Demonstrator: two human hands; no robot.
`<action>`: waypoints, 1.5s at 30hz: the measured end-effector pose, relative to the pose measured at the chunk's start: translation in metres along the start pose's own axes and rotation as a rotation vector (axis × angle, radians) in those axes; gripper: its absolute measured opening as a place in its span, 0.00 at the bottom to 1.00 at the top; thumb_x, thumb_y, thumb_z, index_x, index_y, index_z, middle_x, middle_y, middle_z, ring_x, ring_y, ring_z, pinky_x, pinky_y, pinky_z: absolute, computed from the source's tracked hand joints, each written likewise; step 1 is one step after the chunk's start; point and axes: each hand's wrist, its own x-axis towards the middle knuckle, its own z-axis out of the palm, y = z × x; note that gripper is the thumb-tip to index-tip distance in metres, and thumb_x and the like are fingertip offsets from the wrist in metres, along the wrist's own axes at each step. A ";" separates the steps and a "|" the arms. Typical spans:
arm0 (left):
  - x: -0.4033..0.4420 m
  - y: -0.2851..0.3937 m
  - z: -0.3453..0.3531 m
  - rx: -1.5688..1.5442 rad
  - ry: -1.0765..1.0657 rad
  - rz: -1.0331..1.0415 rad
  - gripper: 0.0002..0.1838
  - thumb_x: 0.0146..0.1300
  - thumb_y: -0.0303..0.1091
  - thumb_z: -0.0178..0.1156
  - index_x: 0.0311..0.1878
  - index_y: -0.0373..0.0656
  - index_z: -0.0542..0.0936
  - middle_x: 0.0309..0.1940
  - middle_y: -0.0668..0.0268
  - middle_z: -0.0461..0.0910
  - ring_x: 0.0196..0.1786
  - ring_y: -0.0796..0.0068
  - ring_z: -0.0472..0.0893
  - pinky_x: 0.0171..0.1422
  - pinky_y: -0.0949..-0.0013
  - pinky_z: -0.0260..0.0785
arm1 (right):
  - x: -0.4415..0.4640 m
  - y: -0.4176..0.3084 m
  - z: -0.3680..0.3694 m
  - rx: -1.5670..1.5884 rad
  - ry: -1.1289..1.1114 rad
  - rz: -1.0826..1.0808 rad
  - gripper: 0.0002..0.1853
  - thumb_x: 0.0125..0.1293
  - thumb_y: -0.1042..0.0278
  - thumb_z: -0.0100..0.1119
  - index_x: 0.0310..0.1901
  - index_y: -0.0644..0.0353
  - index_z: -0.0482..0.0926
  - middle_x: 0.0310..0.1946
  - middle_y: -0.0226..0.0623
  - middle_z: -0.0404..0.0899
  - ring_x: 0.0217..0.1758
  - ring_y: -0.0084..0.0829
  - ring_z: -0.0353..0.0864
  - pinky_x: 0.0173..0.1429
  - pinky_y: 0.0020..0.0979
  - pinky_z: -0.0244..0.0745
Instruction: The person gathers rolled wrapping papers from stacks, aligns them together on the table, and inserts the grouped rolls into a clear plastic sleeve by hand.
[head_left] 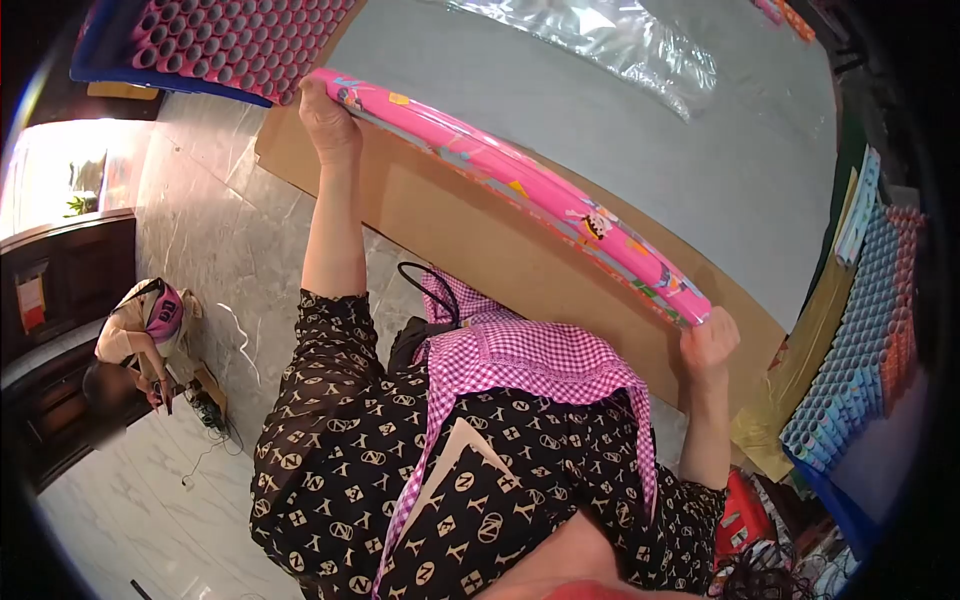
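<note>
A long pink printed roll in shiny clear wrap [510, 178] is held up over the near edge of the grey table surface [640, 140]. Around its left end my left hand [330, 120] is closed, close to a blue crate of pink tubes. My right hand [710, 342] is closed on the roll's other end, lower and to the right. The roll slants down from left to right between both hands. Clear plastic film [610, 40] lies on the table beyond the roll.
At the upper left a blue crate [170, 78] holds several pink tubes [225, 40]. Stacked blue and red tubes [850, 350] are at the right. Brown cardboard [470, 235] lines the near table edge. Another person [150, 330] is on the left, away from the table.
</note>
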 end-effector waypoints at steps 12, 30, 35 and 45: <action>0.016 -0.016 0.006 0.705 -0.189 -0.254 0.30 0.72 0.59 0.49 0.33 0.36 0.79 0.27 0.70 0.75 0.34 0.79 0.77 0.38 0.69 0.69 | 0.016 0.007 -0.002 0.324 -0.363 0.595 0.11 0.62 0.75 0.59 0.47 0.62 0.79 0.27 0.45 0.77 0.28 0.41 0.76 0.35 0.35 0.72; 0.009 -0.038 0.014 1.178 -0.461 0.370 0.22 0.68 0.45 0.57 0.48 0.31 0.79 0.44 0.44 0.78 0.50 0.45 0.75 0.55 0.52 0.69 | 0.031 0.038 0.006 0.438 -0.499 0.761 0.09 0.61 0.73 0.53 0.41 0.67 0.78 0.23 0.34 0.73 0.28 0.22 0.71 0.34 0.29 0.69; 0.006 -0.043 -0.006 0.986 -0.266 0.455 0.16 0.69 0.34 0.53 0.52 0.32 0.77 0.48 0.47 0.78 0.53 0.49 0.77 0.58 0.56 0.70 | 0.036 0.028 0.008 0.430 -0.442 0.810 0.09 0.60 0.75 0.51 0.41 0.67 0.77 0.23 0.35 0.74 0.28 0.23 0.71 0.35 0.30 0.69; -0.016 -0.029 -0.008 0.892 -0.133 0.022 0.17 0.69 0.31 0.51 0.55 0.31 0.77 0.53 0.47 0.78 0.57 0.52 0.77 0.62 0.57 0.68 | 0.037 0.031 0.007 0.387 -0.478 0.838 0.09 0.59 0.76 0.51 0.40 0.68 0.76 0.24 0.40 0.75 0.29 0.26 0.72 0.37 0.32 0.70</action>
